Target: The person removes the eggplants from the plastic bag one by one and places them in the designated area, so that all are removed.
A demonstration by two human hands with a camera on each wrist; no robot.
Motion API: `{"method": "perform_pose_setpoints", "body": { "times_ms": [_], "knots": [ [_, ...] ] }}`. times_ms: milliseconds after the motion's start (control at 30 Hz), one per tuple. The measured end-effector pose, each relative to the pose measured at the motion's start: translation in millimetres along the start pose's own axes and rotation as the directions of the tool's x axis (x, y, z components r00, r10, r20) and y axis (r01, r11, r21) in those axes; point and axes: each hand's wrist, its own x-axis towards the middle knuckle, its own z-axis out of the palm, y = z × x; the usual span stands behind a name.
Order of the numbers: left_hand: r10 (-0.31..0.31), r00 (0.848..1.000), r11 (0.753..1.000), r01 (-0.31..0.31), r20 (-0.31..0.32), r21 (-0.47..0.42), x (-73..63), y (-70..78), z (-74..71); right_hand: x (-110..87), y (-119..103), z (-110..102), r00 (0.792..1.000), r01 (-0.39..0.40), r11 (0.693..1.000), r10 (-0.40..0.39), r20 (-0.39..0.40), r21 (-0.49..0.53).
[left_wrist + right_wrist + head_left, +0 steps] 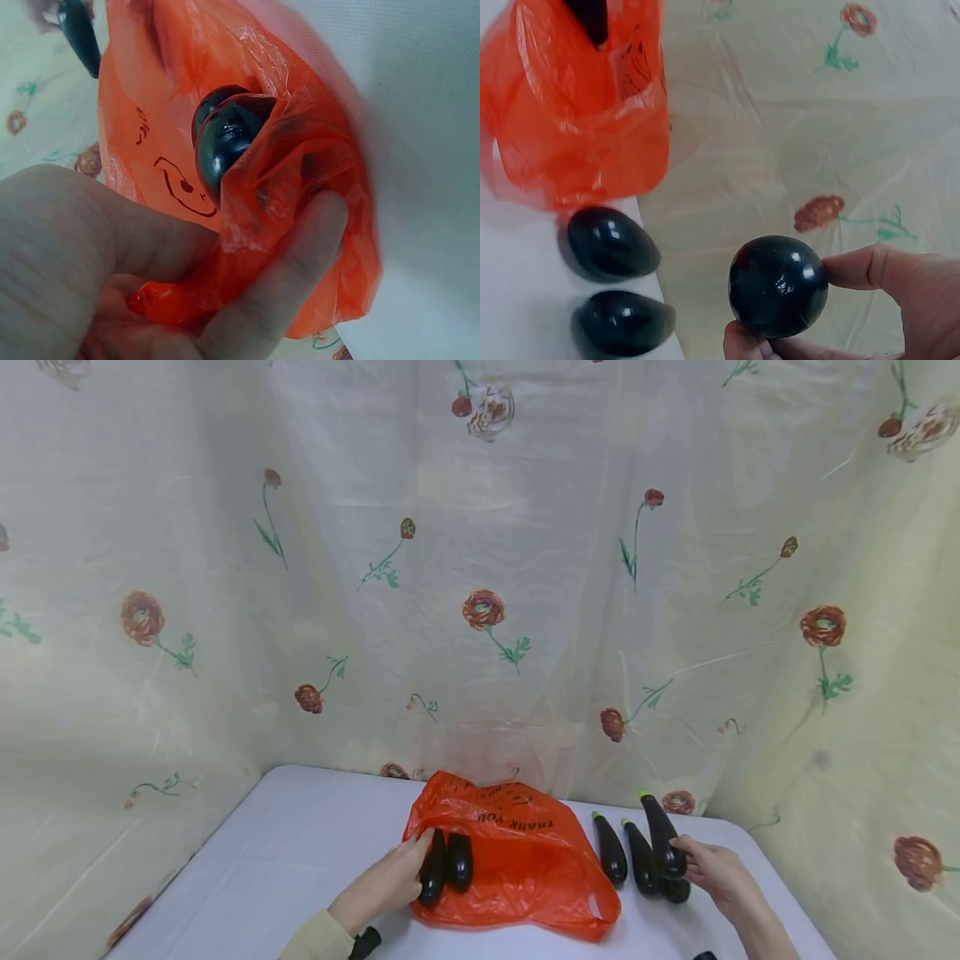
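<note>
One eggplant sits pinched near its blunt end in the right hand, long axis running front to back, green stem end far. Red bag lies to its left, two more eggplants on the table between. Left hand, nearer the bag, pinches its left edge.
</note>
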Motion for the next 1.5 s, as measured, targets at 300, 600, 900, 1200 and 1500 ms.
{"method": "perform_pose_setpoints", "body": {
  "times_ms": [300,600,900,1200,1500],
  "knots": [
    [0.023,1.000,1.000,-0.023,-0.008,-0.011,-1.2,-1.1,-1.7,7.0,10.9,-23.9,0.998,-0.051,0.996,0.054,-0.036,0.076],
    [0.008,1.000,1.000,-0.008,-0.004,-0.015,-1.7,-0.4,-2.5,11.4,25.0,-40.6,0.998,-0.051,0.994,0.055,-0.043,0.098],
    [0.018,1.000,1.000,-0.018,-0.007,-0.015,-1.1,-1.0,-2.6,13.6,33.5,-49.0,0.997,-0.048,0.993,0.054,-0.053,0.106],
    [-0.006,1.000,0.999,0.006,0.013,-0.033,-1.2,1.7,-3.9,14.3,41.1,-49.8,0.993,-0.054,0.994,0.064,-0.103,0.099],
    [0.000,1.000,1.000,0.000,0.010,-0.026,-1.5,0.4,-3.6,19.3,51.1,-50.9,0.982,-0.077,0.997,0.077,-0.173,0.002]
  ]
}}
